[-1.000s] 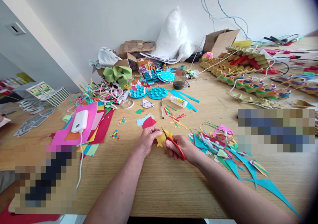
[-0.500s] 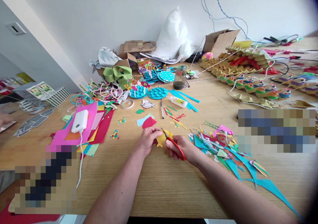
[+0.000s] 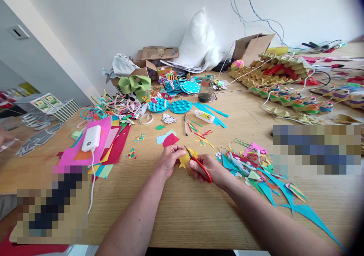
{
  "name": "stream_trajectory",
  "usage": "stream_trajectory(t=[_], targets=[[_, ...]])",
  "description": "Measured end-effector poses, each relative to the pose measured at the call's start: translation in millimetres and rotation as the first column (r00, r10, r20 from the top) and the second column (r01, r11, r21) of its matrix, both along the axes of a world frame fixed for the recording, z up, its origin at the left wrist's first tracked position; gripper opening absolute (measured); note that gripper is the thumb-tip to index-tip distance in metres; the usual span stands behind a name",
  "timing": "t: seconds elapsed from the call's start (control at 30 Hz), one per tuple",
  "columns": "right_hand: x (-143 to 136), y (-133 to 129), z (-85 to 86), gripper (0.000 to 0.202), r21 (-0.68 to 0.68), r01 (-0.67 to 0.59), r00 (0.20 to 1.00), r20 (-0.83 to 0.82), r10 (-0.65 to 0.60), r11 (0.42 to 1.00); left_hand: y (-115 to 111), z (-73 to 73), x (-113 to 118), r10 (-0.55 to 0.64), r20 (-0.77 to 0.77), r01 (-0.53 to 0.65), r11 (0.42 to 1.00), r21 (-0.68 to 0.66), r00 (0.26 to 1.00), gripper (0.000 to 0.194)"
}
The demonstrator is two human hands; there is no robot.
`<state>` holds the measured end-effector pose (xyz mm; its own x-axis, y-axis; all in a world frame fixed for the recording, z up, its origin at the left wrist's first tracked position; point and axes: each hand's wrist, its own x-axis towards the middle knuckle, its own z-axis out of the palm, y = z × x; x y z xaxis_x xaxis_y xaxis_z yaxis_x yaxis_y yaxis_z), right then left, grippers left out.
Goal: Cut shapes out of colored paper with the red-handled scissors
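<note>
Worktop: wide wooden worktop [image 3: 182, 210] against a white wall, littered with coloured paper
Left hand: left hand [image 3: 170, 160] pinches a yellow paper shape [image 3: 185, 158] near the middle, fingers clamped on its left edge
Right hand: right hand [image 3: 209, 169] grips red-handled scissors [image 3: 199, 164], fingers closed through the loops, blades at the shape's top edge
Progress: yellow shape already shows cut points along its lower edge; trimming looks partway through, the upper side seemingly left
Right: teal paper offcuts [image 3: 273, 189] piled just beside the right forearm
Far: glue bottle [image 3: 204, 115], teal discs [image 3: 180, 106], a jar [image 3: 205, 88]
Left: white power bank [image 3: 91, 138] on pink sheets
</note>
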<state>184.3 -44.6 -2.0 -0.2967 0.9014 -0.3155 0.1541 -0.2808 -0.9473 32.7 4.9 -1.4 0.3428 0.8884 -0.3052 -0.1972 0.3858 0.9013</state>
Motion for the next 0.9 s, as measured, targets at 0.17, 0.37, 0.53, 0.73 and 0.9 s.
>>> stream_trajectory(t=[0.17, 0.37, 0.53, 0.73, 0.9], targets=[[0.7, -0.1, -1.3, 0.054, 0.004, -0.008, 1.000, -0.010, 0.008, 1.000, 0.3, 0.3, 0.1, 0.006, -0.002, -0.006, 1.000, 0.008, 1.000, 0.025], [1.0, -0.1, -1.2, 0.053, 0.010, -0.020, 1.000, -0.012, 0.020, 1.000, 0.0, 1.1, -0.4, -0.013, -0.002, 0.013, 1.000, 0.004, 1.000, 0.024], [1.2, 0.0, -3.2, 0.051, 0.020, -0.025, 0.999, -0.023, 0.026, 0.999, 0.0, 0.9, -0.6, -0.019, -0.010, 0.019, 1.000, 0.008, 1.000, 0.023], [1.7, -0.1, -2.5, 0.051, 0.016, -0.022, 1.000, -0.009, 0.022, 1.000, -0.5, 1.7, -0.4, -0.014, -0.009, 0.014, 1.000, 0.008, 1.000, 0.022], [1.4, -0.4, -2.5, 0.052, 0.017, -0.017, 1.000, -0.009, 0.017, 1.000, -0.5, 1.7, -0.3, -0.002, -0.007, 0.002, 1.000, 0.004, 1.000, 0.023]])
